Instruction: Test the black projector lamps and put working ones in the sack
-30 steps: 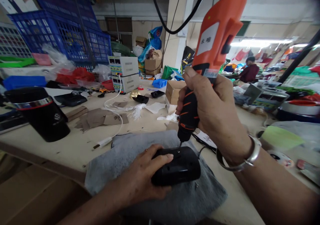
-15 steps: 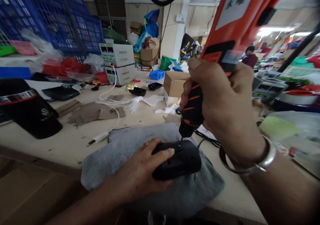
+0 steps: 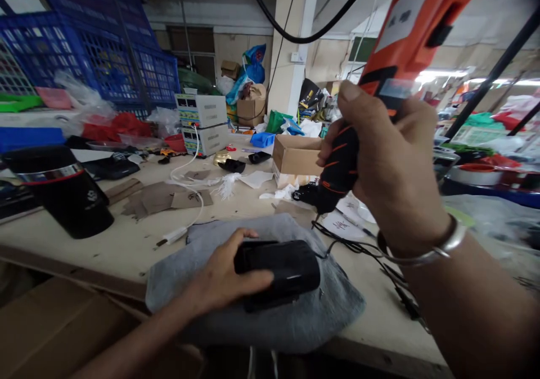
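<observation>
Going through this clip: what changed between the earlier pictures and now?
The right hand has lifted the orange electric screwdriver up and to the right, so its tip no longer meets the black plastic housing. The left hand still holds the housing, which has shifted slightly left on the grey towel. The towel still lies beneath it.

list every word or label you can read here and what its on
white label on the orange electric screwdriver: Chinese characters, too blurred to quote
black tumbler: white logo, too small to read
stacked bench power supplies: front markings too small to read
paper sheet: handwritten characters, too blurred to read
</observation>
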A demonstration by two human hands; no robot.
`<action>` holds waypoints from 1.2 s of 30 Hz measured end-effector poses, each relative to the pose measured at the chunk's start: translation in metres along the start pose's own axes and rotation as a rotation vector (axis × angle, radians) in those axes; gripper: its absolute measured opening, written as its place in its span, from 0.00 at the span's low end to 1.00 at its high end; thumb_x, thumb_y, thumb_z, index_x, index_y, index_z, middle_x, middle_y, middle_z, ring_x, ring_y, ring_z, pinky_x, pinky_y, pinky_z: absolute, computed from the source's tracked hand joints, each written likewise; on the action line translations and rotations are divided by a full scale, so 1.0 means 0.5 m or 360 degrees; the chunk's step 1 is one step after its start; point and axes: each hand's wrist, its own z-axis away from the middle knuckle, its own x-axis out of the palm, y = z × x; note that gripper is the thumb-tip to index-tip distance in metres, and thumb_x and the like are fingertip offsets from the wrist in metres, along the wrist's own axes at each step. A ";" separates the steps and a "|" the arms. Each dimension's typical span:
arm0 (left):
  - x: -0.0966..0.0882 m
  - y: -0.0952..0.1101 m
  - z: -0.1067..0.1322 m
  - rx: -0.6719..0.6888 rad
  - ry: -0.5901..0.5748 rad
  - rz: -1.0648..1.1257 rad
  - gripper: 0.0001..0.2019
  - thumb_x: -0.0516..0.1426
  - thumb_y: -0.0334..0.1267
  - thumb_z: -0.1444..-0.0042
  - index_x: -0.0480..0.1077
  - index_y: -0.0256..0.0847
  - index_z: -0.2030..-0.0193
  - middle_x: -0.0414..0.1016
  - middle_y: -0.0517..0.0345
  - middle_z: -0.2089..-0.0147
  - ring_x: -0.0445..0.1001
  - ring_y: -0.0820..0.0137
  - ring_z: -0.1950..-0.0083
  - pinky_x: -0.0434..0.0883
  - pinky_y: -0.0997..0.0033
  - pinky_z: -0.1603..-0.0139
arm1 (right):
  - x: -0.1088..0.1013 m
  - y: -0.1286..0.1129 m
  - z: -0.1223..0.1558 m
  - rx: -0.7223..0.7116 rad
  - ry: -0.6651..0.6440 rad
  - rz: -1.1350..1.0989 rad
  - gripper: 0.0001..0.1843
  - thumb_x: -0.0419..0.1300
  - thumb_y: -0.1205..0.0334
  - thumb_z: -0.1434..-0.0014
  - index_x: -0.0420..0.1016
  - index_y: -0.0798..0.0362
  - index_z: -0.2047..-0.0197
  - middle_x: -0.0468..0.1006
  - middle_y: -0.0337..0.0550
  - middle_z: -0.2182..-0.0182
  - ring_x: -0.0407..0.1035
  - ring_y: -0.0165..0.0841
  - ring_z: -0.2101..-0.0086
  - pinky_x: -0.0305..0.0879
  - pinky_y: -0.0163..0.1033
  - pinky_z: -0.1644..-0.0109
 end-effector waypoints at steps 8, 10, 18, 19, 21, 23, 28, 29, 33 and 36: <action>0.019 -0.003 0.044 0.0645 -0.0007 -0.0641 0.39 0.65 0.51 0.58 0.56 0.51 0.39 0.49 0.48 0.32 0.50 0.49 0.33 0.59 0.45 0.40 | -0.053 0.012 0.034 0.0182 0.0014 0.0122 0.13 0.64 0.55 0.46 0.68 0.52 0.75 0.68 0.32 0.84 0.64 0.27 0.86 0.61 0.31 0.87; 0.022 0.000 0.037 0.0642 0.0018 -0.0548 0.33 0.63 0.44 0.54 0.59 0.50 0.41 0.57 0.51 0.36 0.55 0.54 0.36 0.59 0.48 0.38 | -0.052 0.014 0.035 0.0198 -0.0008 0.0078 0.13 0.64 0.55 0.46 0.68 0.52 0.75 0.68 0.32 0.84 0.63 0.26 0.86 0.61 0.30 0.87; -0.012 0.023 -0.010 0.0112 -0.0020 0.0111 0.15 0.50 0.44 0.41 0.65 0.49 0.49 0.74 0.60 0.54 0.73 0.65 0.53 0.70 0.63 0.51 | -0.010 -0.018 0.039 0.0110 -0.0104 -0.0055 0.12 0.61 0.55 0.43 0.70 0.52 0.73 0.68 0.35 0.83 0.64 0.29 0.85 0.61 0.33 0.86; -0.005 0.021 -0.011 0.0215 0.0066 0.0097 0.13 0.49 0.43 0.40 0.66 0.48 0.50 0.74 0.59 0.53 0.72 0.66 0.51 0.69 0.64 0.49 | -0.002 -0.018 0.042 0.0119 -0.0116 -0.0068 0.12 0.61 0.54 0.43 0.70 0.52 0.72 0.68 0.34 0.82 0.64 0.29 0.85 0.61 0.33 0.86; 0.015 0.013 -0.012 0.0404 0.0245 0.0082 0.12 0.47 0.40 0.38 0.68 0.44 0.54 0.73 0.56 0.53 0.71 0.67 0.49 0.68 0.64 0.47 | 0.010 -0.013 0.048 0.0135 -0.0143 -0.0071 0.11 0.60 0.54 0.42 0.69 0.52 0.71 0.69 0.34 0.82 0.65 0.27 0.84 0.63 0.32 0.84; 0.031 0.001 -0.012 0.0542 0.0415 0.0046 0.13 0.46 0.39 0.37 0.70 0.42 0.55 0.72 0.52 0.51 0.70 0.66 0.48 0.68 0.62 0.47 | 0.018 -0.005 0.052 0.0135 -0.0155 -0.0052 0.11 0.60 0.54 0.42 0.69 0.52 0.71 0.69 0.33 0.81 0.65 0.26 0.84 0.64 0.30 0.83; 0.038 -0.016 -0.007 0.0719 0.0230 -0.0128 0.22 0.55 0.51 0.44 0.65 0.46 0.45 0.53 0.47 0.35 0.59 0.55 0.37 0.65 0.51 0.42 | 0.019 0.008 0.046 0.0122 -0.0140 -0.0049 0.12 0.60 0.54 0.42 0.68 0.52 0.72 0.68 0.32 0.82 0.64 0.24 0.84 0.62 0.29 0.83; 0.037 -0.017 -0.006 0.0710 0.0146 -0.0179 0.29 0.60 0.53 0.51 0.62 0.47 0.43 0.49 0.46 0.34 0.57 0.52 0.37 0.65 0.49 0.43 | 0.018 0.009 0.044 0.0127 -0.0140 -0.0055 0.12 0.60 0.54 0.42 0.68 0.52 0.72 0.68 0.32 0.82 0.64 0.25 0.84 0.63 0.29 0.83; 0.032 -0.013 -0.009 0.0520 0.0068 -0.0380 0.32 0.65 0.47 0.56 0.60 0.51 0.44 0.49 0.48 0.36 0.62 0.52 0.41 0.66 0.47 0.45 | 0.018 0.007 0.043 0.0129 -0.0135 -0.0088 0.10 0.60 0.54 0.43 0.70 0.51 0.70 0.67 0.33 0.81 0.65 0.27 0.83 0.63 0.32 0.83; 0.032 -0.012 -0.018 0.0504 0.0077 -0.0378 0.29 0.64 0.45 0.55 0.61 0.51 0.45 0.56 0.51 0.41 0.66 0.56 0.45 0.68 0.51 0.47 | 0.025 0.009 0.043 0.0156 -0.0152 -0.0113 0.11 0.61 0.53 0.43 0.70 0.51 0.70 0.68 0.34 0.80 0.65 0.28 0.83 0.63 0.32 0.84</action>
